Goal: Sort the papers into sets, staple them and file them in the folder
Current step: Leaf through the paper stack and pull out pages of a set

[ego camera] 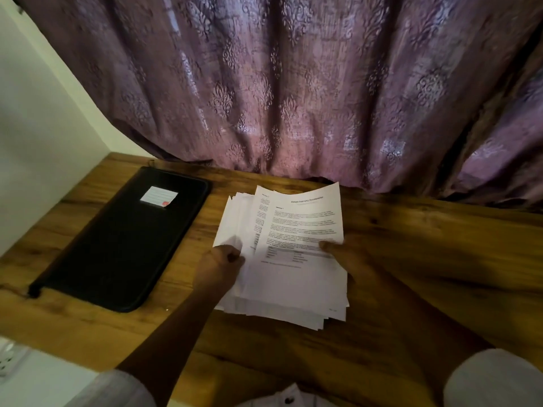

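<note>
Gripping the papers over the desk, I am pinching them between both sets of fingers, left hand and right hand; the folder is lying beyond my left fingers.

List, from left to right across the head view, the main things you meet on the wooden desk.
black folder → left hand → stack of papers → right hand
</note>
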